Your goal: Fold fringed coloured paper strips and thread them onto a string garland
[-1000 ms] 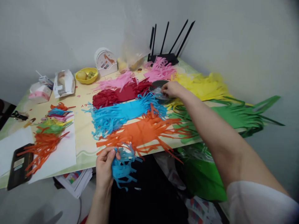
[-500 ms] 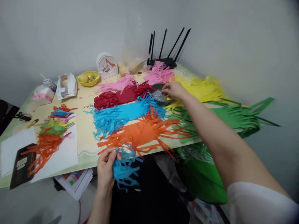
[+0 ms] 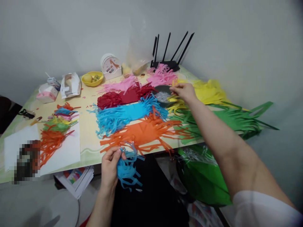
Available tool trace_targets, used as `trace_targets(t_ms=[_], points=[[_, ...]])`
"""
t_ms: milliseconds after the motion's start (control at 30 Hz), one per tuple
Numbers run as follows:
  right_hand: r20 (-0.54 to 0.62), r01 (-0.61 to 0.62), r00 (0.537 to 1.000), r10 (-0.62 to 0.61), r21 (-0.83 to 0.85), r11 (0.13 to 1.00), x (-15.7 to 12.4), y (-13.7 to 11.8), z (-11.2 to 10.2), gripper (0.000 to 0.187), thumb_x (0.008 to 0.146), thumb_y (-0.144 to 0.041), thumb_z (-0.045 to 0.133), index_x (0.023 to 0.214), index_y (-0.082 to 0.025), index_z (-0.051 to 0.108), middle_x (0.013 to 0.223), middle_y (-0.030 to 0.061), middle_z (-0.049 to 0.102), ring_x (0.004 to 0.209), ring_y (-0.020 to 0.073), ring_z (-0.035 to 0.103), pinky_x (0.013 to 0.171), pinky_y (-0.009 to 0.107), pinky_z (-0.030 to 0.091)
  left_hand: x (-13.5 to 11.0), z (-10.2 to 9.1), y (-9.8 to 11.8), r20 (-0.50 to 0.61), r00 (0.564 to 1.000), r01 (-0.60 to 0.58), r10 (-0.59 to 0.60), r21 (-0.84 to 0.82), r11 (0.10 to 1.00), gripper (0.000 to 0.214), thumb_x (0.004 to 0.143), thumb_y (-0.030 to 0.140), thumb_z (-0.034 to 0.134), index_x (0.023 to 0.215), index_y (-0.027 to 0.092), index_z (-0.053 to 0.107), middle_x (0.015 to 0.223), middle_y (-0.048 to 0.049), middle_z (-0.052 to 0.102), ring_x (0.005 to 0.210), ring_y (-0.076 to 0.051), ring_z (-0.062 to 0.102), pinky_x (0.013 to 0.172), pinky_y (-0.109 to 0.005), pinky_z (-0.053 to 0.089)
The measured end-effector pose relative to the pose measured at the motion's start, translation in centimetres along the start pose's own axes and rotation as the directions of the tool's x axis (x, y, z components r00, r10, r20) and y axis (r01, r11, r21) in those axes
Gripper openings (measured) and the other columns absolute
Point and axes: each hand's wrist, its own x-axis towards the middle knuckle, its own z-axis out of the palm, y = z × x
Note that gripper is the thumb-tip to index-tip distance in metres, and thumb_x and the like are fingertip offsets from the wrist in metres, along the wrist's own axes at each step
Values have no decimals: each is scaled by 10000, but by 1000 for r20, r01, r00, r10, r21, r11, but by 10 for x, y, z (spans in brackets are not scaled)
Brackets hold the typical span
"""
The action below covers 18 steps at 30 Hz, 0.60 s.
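My left hand [image 3: 110,165] is closed on the twisted top of a blue paper tassel [image 3: 127,170], whose fringe hangs down over my lap at the table's front edge. Further back, my right hand [image 3: 186,91] is pinched at the right rim of a dark bowl [image 3: 163,87]. Small clear pieces [image 3: 162,96] lie in that bowl; whatever sits between the right fingertips is too small to make out. Around the bowl spread fringed paper stacks: red [image 3: 129,95], blue [image 3: 132,113], orange [image 3: 143,132], yellow [image 3: 209,91], green [image 3: 227,116] and pink [image 3: 163,75].
Several finished-looking coloured tassels [image 3: 55,126] lie on white paper [image 3: 73,145] at the left. Behind stand a yellow fruit dish [image 3: 92,82], a giraffe-printed holder [image 3: 111,67] and a black router [image 3: 169,65]. A green bag [image 3: 205,179] hangs below the table's front edge.
My right hand has drawn slightly right, from over the clear pieces to the bowl's rim. My left hand keeps hold of the blue tassel. The view has shifted a little.
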Motion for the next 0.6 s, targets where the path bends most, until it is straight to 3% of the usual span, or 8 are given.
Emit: trace_targets(t_ms=[200,333,400,467,600], points=[[32,-18,999,14,135,991,-6,-1,1,91,909,-214,603,924,-129,634,853,20,678,748,124,638,771,315,532,-4,-4,1,-11,1000,17,-17,-13,1000,265,705,395,782,765,150,701,575,15,613,566,-94,547,552,-173,438],[24,48,998,-56,244,969,-30,-14,4,61,882,-141,555,846,-166,597,793,49,717,716,126,642,814,270,508,-5,-5,2,-7,1000,5,-6,-21,1000,249,718,385,776,763,151,703,578,15,621,568,-89,548,563,-171,433],[60,85,992,-108,301,950,-57,-23,13,37,877,-216,561,866,-189,584,812,53,729,717,135,656,805,276,523,-5,-5,1,-9,1000,-4,4,-9,1000,239,729,382,768,771,155,705,573,14,625,577,-97,559,580,-180,442],[127,113,977,-169,363,925,-94,-31,27,146,847,-346,608,897,-212,577,808,39,733,724,158,676,793,313,543,-5,-4,1,-3,1000,-23,23,13,1000,231,740,378,761,782,156,709,570,11,628,598,-108,577,614,-195,457],[293,106,902,-318,563,819,-177,-40,58,300,786,-520,675,907,-265,576,695,3,716,681,191,691,764,368,557,-5,2,4,39,996,-78,76,59,995,215,766,368,738,806,158,715,590,1,651,609,-125,608,636,-222,477]])
